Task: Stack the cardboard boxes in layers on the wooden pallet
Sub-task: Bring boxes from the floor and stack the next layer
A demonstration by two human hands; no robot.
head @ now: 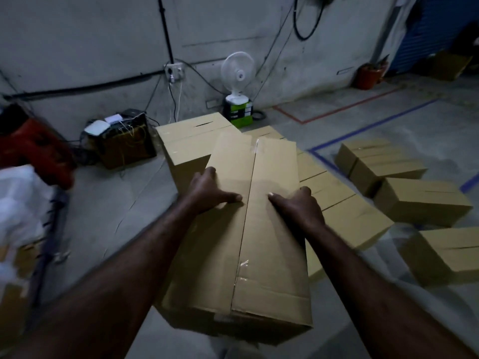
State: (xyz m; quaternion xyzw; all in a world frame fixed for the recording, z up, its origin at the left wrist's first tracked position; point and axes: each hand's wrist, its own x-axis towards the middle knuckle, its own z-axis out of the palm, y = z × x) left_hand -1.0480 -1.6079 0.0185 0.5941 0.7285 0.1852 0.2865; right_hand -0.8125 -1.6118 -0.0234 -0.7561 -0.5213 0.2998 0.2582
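Nearest us, both forearms reach fwd to a long cardboard box (261, 242). It lies broad side up, w/ its taped centre seam running away from us. The left hand (208, 191) grips the left edge: fingers curled down over the side, thumb flat on top, pointing at the seam. The right hand (302, 207) mirrors it on the right edge, thumb on top, fingers wrapped over the side and mostly hidden. Both hands clamp the box btwn them.

The box sits over a low row of boxes (344, 208) that shows along its right side; we cannot tell if it touches them. Just past its far left corner stands a taller box (186, 146).

Well apart to the right, several loose boxes (422, 200) lie on the concrete floor (124, 203), near a blue tape line (375, 123). At far left we see a white bag (18, 203) and sth red (36, 151), both blurred. By the wall (77, 35) are a dark box w/ wires (127, 146) and a white fan (237, 71) on a green carton (239, 115).
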